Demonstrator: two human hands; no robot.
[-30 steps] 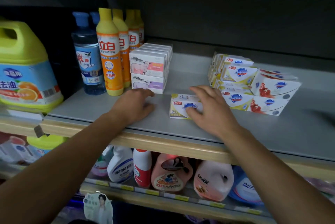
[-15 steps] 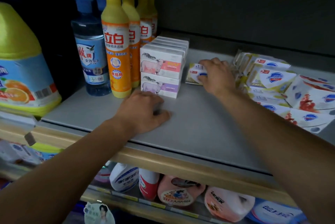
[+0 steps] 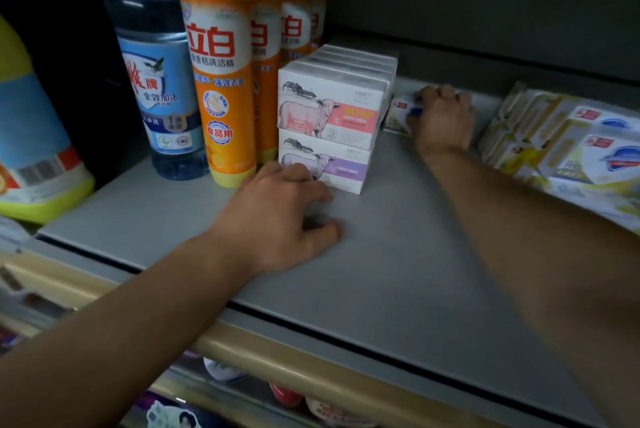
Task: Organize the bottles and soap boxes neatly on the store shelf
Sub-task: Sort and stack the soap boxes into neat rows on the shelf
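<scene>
My right hand [image 3: 443, 119] reaches deep onto the grey shelf [image 3: 398, 254] and grips a small yellow-white soap box [image 3: 398, 112], held against the right side of the stacked white sheep soap boxes [image 3: 329, 112]. My left hand [image 3: 277, 216] rests on the shelf, fingers loosely bent, touching the bottom purple sheep box [image 3: 332, 168]. Orange dish soap bottles [image 3: 218, 81] stand in a row left of the stack, with a blue bottle [image 3: 156, 81] beside them. A loose pile of yellow-white soap packs [image 3: 568, 143] lies at the right.
A large yellow-and-blue jug [image 3: 31, 150] stands at the far left. The dark back wall [image 3: 485, 12] closes the shelf behind. A beige shelf lip [image 3: 277, 362] runs along the front, with bottles on the lower shelf [image 3: 287, 396] partly visible.
My right hand has carried the small soap box from the shelf front to the back, beside the sheep box stack. My left hand stayed on the shelf near the stack. The camera moved closer.
</scene>
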